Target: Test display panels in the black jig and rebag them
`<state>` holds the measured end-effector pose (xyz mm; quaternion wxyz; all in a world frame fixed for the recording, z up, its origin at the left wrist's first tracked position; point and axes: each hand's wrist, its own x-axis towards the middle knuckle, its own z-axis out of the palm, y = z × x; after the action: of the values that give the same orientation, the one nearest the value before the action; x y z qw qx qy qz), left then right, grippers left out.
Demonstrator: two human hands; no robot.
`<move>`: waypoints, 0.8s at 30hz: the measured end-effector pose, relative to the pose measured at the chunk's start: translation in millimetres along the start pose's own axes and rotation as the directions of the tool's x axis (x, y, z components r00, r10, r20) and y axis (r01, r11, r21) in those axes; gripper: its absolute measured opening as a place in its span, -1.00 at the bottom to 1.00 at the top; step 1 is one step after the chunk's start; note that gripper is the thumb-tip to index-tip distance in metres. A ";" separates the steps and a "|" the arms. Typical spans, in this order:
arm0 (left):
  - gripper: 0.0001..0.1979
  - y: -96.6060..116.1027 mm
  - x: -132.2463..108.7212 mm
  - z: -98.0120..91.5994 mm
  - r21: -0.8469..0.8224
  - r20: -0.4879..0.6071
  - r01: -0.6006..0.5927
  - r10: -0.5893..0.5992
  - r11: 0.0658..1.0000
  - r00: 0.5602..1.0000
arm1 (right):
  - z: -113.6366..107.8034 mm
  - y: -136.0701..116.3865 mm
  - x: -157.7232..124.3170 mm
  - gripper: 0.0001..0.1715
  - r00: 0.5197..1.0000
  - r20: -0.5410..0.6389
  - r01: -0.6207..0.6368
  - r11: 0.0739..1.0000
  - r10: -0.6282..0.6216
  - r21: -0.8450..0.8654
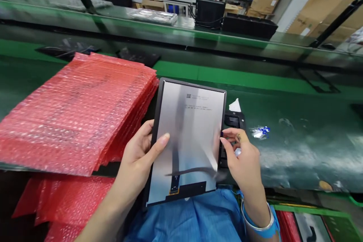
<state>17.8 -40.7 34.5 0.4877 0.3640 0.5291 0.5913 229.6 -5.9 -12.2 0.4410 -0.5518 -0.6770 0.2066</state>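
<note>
My left hand [144, 147] grips a tablet display panel [193, 132] by its left edge, with the thumb lying on the silvery back. The panel is tilted up towards me and shows a printed code near its top and a dark flex strip at the bottom. At the panel's right edge my right hand [241, 155] is closed, thumb and forefinger pinched together. A tiny dark blue bit shows by the fingertips; what they hold is too small to name. Partly hidden behind the panel lies a black device [235, 120], with a white scrap [235, 105] beside it.
A tall stack of red bubble-wrap bags [76, 109] lies left of the panel, with more red bags [70, 200] below. Crumpled clear-and-blue film [261, 132] sits on the green work surface [297, 140] at right. A raised shelf [159, 26] runs across the back.
</note>
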 end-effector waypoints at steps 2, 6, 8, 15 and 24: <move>-0.67 -2.7 0.6 0.9 0.018 -0.011 0.009 -0.009 1.000 1.000 | -1.4 2.3 1.3 -0.85 0.997 0.051 -0.049 0.999 0.050 -0.013; -0.59 -7.4 2.9 0.6 0.043 -0.050 0.053 -0.051 0.998 0.997 | 0.2 4.3 5.2 -0.86 0.985 0.131 -0.112 0.994 0.112 -0.006; -0.54 -8.7 5.5 0.2 0.056 -0.074 0.077 -0.073 0.995 0.995 | 3.0 4.1 7.9 -0.88 0.977 0.167 -0.130 0.991 0.132 -0.022; -0.57 -11.3 28.1 0.4 -0.094 -0.146 0.134 -0.147 0.986 0.978 | -15.3 30.6 20.8 -0.83 0.945 0.226 -0.259 0.963 0.236 0.077; -0.48 -10.6 43.1 3.8 -0.249 -0.094 0.256 -0.286 0.934 0.954 | -81.8 119.3 64.5 -0.84 0.874 -0.143 -0.469 0.728 0.465 -0.500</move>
<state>12.3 1.4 21.1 0.5690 0.1887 0.5312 0.5986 364.3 73.5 -36.7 0.2116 -0.8029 -0.5447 0.1177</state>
